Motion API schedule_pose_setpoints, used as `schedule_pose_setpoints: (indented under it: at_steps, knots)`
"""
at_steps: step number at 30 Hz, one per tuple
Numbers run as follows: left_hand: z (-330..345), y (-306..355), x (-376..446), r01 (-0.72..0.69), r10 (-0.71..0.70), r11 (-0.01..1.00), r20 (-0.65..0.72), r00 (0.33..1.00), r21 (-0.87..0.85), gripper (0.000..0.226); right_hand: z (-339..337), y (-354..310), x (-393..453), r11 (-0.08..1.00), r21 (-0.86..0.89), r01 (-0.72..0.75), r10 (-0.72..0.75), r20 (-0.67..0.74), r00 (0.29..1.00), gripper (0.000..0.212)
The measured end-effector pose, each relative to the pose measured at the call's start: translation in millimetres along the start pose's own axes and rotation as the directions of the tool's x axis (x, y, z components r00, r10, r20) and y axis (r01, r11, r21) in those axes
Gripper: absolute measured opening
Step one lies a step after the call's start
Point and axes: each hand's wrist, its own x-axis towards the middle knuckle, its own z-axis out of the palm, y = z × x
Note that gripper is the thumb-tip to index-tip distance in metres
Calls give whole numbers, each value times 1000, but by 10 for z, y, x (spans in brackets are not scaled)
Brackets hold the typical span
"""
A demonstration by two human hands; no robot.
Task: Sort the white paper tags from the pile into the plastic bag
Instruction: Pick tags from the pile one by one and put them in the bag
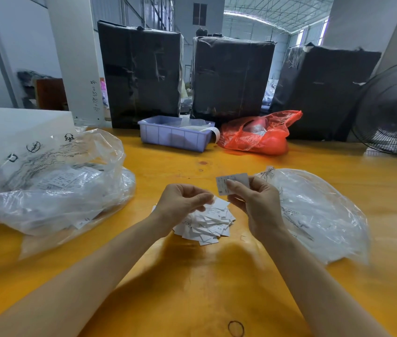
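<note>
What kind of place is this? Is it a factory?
Probably a warehouse or garment packing workshop: big black-wrapped bales stand behind the yellow worktable, a pile of size tags lies on it, and a high metal truss roof is overhead.

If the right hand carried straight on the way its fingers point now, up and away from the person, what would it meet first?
Probably nothing close by. The right hand, holding tags, points across bare yellow table; the first things in that line look like the purple tray or the red bag, though depth is unclear.
</note>
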Motion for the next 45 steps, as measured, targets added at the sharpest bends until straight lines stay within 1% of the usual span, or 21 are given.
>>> schedule_pose_setpoints:
  at_steps: [4, 8, 14, 20, 23, 25, 27, 29, 32, 36, 41, 45]
  knots:
    - [0, 18, -7, 42, -42, 999, 11, 999, -26, 7, 12, 13, -29, 991, -93, 94, -93, 16, 996, 10]
    - [9, 45, -6, 88, -86, 994, 36, 996, -57, 19, 23, 49, -38, 941, -268, 204, -201, 39, 979, 14]
    - [-19, 76, -3, 87, -84, 993, 48, 995, -74, 26, 21, 53, -38, 907, -338, 252, -260, 20, 965, 14]
    - [-13, 75, -8, 84, -81, 994, 48, 996, -67, 25, 31, 58, -50, 885, -359, 298, -288, 81, 954, 17]
    - [-13, 79, -1, 82, -81, 995, 24, 996, -60, 27, 35, 62, -57, 890, -349, 294, -261, 141, 955, 17]
    - [-18, 73, 10, 89, -89, 995, -4, 996, -51, 26, 31, 60, -50, 896, -347, 278, -238, 153, 959, 17]
    - [-27, 66, 18, 95, -97, 994, -27, 995, -52, 20, 26, 58, -39, 905, -340, 254, -212, 157, 965, 16]
    - [-33, 68, 13, 97, -98, 994, -20, 995, -53, 18, 17, 58, -32, 909, -343, 237, -198, 145, 969, 16]
    - [-25, 80, -2, 107, -106, 993, 14, 994, -52, 23, 7, 55, -30, 915, -329, 232, -208, 108, 972, 15]
    - [-21, 86, -9, 120, -119, 991, 22, 993, -53, 17, 6, 42, -25, 920, -309, 241, -228, 80, 971, 13]
    - [-23, 99, -9, 117, -117, 991, 17, 993, -58, 17, -6, 40, -31, 895, -358, 266, -256, 77, 964, 14]
    - [-21, 99, -17, 114, -113, 992, 19, 993, -50, 15, 1, 39, -33, 889, -366, 276, -255, 105, 961, 15]
